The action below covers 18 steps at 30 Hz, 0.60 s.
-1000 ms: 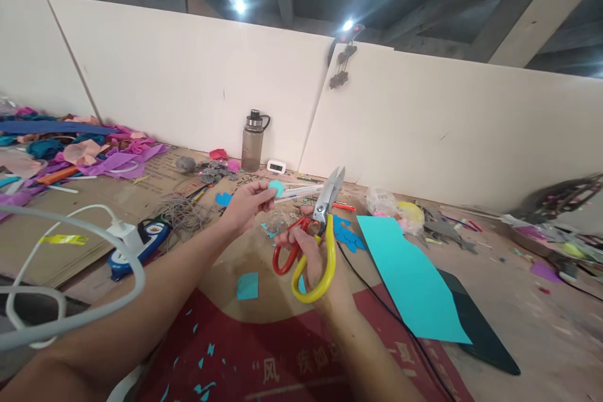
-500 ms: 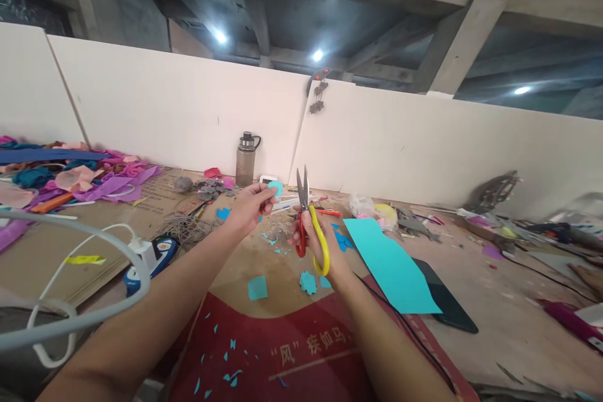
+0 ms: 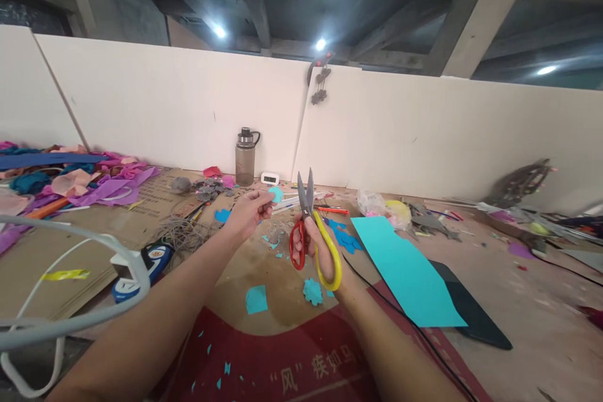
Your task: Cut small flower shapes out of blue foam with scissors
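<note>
Between the thumb and fingers of my left hand (image 3: 249, 212) is a small rounded turquoise paper piece (image 3: 276, 194). My right hand (image 3: 313, 239) grips scissors (image 3: 306, 204) with one red and one yellow handle; their blades point up and stand slightly apart, to the right of the paper piece and not touching it. Below the hands, a square turquoise paper piece (image 3: 257, 299) and a flower-shaped turquoise cutout (image 3: 313, 291) lie on the cardboard. A large turquoise sheet (image 3: 409, 276) lies right of my right hand, partly over a dark flat board (image 3: 475, 308).
Turquoise scraps (image 3: 227, 368) are strewn over the red cardboard print. A bottle (image 3: 245, 157) and a small white clock (image 3: 270, 179) stand by the white partition (image 3: 188, 107). Left are a coloured fabric-like pile (image 3: 75, 182), a pale hose (image 3: 136, 289) and a power strip (image 3: 155, 264). A black cable (image 3: 400, 312) crosses at right.
My right hand has brought the scissors lower and turned them more upright, uncovering the flower-shaped cutout. The blades have opened a little since half a second ago. My left hand keeps the paper piece; the view has shifted.
</note>
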Available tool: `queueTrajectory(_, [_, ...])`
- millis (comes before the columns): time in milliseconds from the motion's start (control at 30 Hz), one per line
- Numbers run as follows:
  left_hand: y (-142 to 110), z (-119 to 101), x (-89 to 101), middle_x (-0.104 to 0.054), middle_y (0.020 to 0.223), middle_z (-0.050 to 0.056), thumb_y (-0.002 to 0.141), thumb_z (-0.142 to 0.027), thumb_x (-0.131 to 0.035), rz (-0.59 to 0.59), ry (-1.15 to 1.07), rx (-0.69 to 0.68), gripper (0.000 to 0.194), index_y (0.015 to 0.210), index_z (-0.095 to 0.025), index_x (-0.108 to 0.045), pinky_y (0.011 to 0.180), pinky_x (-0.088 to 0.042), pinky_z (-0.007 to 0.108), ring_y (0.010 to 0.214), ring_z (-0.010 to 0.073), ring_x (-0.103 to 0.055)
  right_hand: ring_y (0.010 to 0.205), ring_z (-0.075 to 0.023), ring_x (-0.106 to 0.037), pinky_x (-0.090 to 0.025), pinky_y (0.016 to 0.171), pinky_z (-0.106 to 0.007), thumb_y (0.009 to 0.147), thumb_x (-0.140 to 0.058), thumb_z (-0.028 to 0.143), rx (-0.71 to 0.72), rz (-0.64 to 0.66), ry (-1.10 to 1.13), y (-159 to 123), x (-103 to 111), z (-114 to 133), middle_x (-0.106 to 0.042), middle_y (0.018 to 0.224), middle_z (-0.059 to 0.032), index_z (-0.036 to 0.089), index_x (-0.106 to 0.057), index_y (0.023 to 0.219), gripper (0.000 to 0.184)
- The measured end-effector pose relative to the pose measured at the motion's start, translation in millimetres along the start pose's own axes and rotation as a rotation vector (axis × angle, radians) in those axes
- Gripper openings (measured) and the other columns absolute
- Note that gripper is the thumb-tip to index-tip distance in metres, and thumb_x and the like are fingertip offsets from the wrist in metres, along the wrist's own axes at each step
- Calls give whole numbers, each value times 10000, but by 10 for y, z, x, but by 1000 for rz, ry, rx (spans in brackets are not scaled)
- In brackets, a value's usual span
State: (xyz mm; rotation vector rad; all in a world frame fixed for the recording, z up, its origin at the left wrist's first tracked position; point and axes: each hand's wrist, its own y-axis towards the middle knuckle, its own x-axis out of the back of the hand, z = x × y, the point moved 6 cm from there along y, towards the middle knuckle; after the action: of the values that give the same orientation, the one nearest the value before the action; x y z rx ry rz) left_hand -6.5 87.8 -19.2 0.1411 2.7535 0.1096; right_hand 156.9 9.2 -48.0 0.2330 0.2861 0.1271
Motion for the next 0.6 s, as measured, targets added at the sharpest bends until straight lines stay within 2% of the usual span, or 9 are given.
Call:
queueTrajectory(133, [29,19,14,-615,589,-18,619,-372,-1026,50,18,-48,416,659,-158,-672,523,-399,204,516,61,-511,519,-127,-565,-465,419,-243,859,-775,751,-18,-16,-52,-19,-40,17,-602,691,48,206,-641,1031,587])
queueTrajectory(233, [0,22,-59,-608,604,-32,541,-363,-1051,82,37,-80,429,690,-153,-708,534,-386,210,532,58,-501,525,-141,-580,-483,438,-265,790,-854,693,30,-99,-42,24,16,25,-593,684,61,218,-619,1046,589])
queueTrajectory(333, [-57,36,-159,-604,619,-39,526,-347,-1047,130,60,-90,414,722,-160,-735,554,-387,226,551,68,-497,561,-168,-642,-543,495,-307,727,-922,563,107,-207,-41,63,135,46,-635,744,53,236,-600,1070,573])
queueTrajectory(467, [-114,53,-256,-584,603,-40,538,-323,-1025,204,115,-77,372,715,-167,-738,557,-362,237,555,77,-479,593,-172,-663,-560,522,-323,758,-889,459,157,-261,-35,85,221,67,-662,812,38,248,-593,1092,493])
queueTrajectory(600, [-126,81,-283,-648,678,-10,568,-311,-996,253,185,-30,332,752,-166,-761,555,-339,249,559,80,-474,613,-171,-654,-562,529,-320,770,-871,478,178,-270,-3,104,229,82,-658,796,39,246,-577,1094,495])
